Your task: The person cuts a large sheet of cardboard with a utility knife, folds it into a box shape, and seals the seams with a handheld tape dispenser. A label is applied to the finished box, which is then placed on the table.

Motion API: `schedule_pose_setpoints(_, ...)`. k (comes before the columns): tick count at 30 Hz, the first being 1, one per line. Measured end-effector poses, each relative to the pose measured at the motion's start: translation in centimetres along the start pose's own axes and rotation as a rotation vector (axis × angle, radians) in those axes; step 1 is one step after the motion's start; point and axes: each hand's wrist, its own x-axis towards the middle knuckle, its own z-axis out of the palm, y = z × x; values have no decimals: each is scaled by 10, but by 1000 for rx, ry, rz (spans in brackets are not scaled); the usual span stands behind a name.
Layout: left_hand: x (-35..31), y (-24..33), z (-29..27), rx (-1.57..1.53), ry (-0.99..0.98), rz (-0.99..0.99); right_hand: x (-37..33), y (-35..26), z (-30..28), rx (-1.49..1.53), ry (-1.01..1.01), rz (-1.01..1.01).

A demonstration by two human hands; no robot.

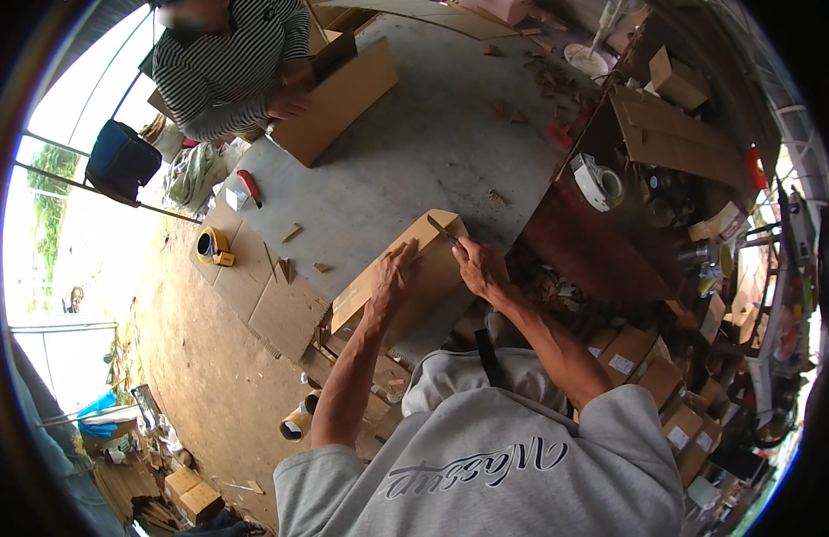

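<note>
A brown cardboard box [441,276] leans at the near edge of the grey table, its long narrow top face running from lower left to upper right. My left hand [395,273] grips its upper edge, fingers lying over the narrow face. My right hand [480,268] is closed around a knife with a dark, narrow blade [444,231]. The blade meets the box's far right corner; how deep it goes, I cannot tell. Most of the knife's handle is hidden in my fingers.
Across the grey table [343,210], a person in a striped top handles another cardboard box [338,107]. A red-handled cutter [249,186] lies near the left edge, with cardboard scraps around. A tape roll [215,247] sits on flat cardboard; a white tape roll [599,183] is right.
</note>
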Motion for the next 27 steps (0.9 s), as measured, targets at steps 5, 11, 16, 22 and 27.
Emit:
schedule_pose_setpoints(5,3,1,-1,-4,-3,17,4,8,-1,-9,7,-67)
schedule_pose_setpoints(11,3,1,0,4,-20,23,7,8,-3,-82,6,-73)
schedule_pose_setpoints(16,3,2,-3,26,-10,27,5,3,-7,-146,-30,-18)
schedule_pose_setpoints(22,2,2,-5,7,-26,41,6,79,10,-138,158,-44)
schedule_pose_setpoints(27,4,-8,-2,32,-67,21,3,215,-94,-356,465,273)
